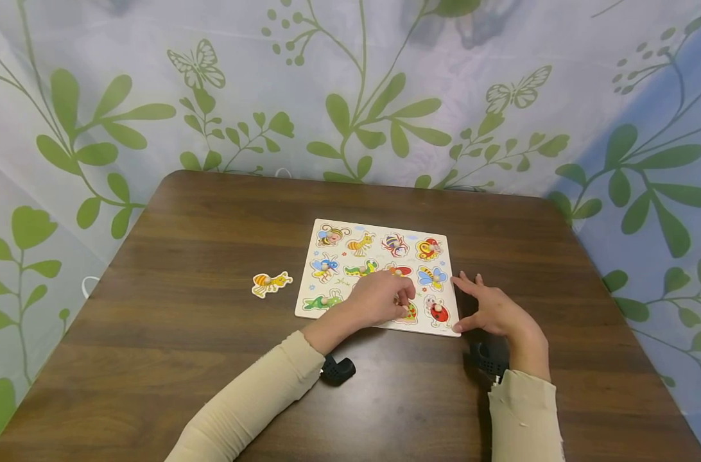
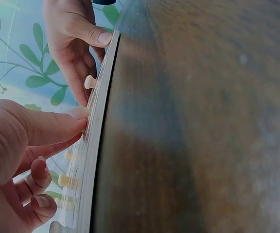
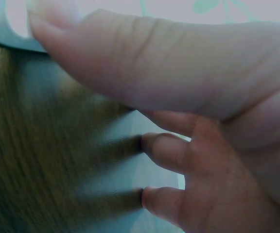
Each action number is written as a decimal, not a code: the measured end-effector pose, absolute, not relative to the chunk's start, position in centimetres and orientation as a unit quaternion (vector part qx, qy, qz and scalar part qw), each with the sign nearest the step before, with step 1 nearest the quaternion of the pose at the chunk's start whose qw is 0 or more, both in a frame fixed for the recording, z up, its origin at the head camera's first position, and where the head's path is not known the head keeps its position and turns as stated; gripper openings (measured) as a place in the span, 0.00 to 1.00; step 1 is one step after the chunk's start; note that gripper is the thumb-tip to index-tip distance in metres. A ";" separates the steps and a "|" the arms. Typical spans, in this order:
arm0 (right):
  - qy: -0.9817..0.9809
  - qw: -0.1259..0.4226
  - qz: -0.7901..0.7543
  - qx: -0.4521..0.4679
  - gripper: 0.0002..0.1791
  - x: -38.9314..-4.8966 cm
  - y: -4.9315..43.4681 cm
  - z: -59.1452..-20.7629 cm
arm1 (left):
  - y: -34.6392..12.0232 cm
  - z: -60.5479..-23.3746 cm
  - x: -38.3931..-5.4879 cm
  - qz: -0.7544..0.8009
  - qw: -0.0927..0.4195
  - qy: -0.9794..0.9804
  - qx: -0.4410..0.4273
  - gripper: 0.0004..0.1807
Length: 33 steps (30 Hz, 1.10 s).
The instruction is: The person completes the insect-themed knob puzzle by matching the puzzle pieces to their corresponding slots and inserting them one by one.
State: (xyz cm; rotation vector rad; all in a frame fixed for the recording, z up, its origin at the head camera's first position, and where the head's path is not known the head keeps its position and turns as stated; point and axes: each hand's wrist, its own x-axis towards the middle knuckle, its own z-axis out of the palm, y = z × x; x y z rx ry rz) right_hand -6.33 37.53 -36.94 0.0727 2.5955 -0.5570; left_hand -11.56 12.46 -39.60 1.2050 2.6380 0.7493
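A wooden peg puzzle board [image 1: 379, 232] with insect pieces lies on the table in the head view. My left hand [image 1: 383, 297] reaches over its front part. The thumb and index finger pinch at a red-dotted puzzle piece with a green edge [image 1: 411, 312], low over the board; its knob is hidden by the fingers. My right hand [image 1: 497, 311] is at the board's right side, fingers spread. Its thumb [image 3: 106, 58] touches the front right corner, and a fingertip meets the right edge higher up. Closest to it is the ladybug piece [image 1: 439, 312].
A loose orange-striped ant piece [image 1: 272, 282] with a round knob lies on the brown table [image 1: 212, 244], left of the board. Behind the table hangs a leaf-patterned curtain [image 1: 258, 77]. Black wrist devices [image 1: 337, 371] sit under both forearms.
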 end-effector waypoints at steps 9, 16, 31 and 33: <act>0.950 0.243 -0.196 0.026 0.62 -6.3 37.6 -36.9 | 12.6 -39.2 -11.1 0.218 0.070 0.880 0.416 0.13; 0.947 0.251 -0.198 0.030 0.63 -6.5 37.5 -36.8 | 8.3 -36.2 -13.2 0.229 0.103 0.884 0.393 0.22; 0.945 0.254 -0.202 0.029 0.65 -6.2 38.5 -36.9 | -6.1 -34.9 -18.3 0.117 0.269 0.939 0.181 0.18; 0.945 0.255 -0.204 0.031 0.65 -6.2 38.5 -37.0 | -5.8 -35.3 -18.5 0.112 0.267 0.939 0.186 0.15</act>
